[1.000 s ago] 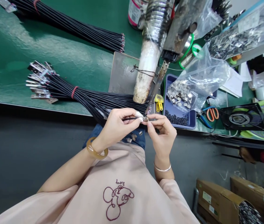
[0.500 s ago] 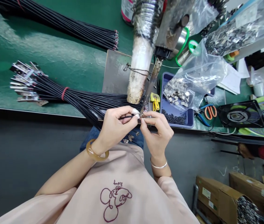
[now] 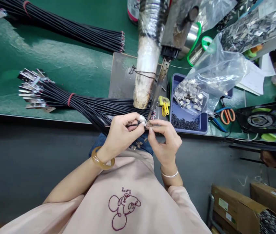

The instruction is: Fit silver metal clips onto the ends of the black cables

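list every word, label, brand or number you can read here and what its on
No text can be read with certainty.
Pale pink shirt: stitched lettering, too unclear to quote.
Tub at the top edge: label print too small and blurred.
Cardboard box: pale labels, too small to read.
Papers: no legible print.
Black fan: any hub marking is too small.

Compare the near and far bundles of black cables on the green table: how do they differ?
The near bundle forks toward its right; the far bundle runs together. The near bundle passes behind the white tube in this view; the far bundle's right end is uncovered. Both are black cables, tied with a red band each.
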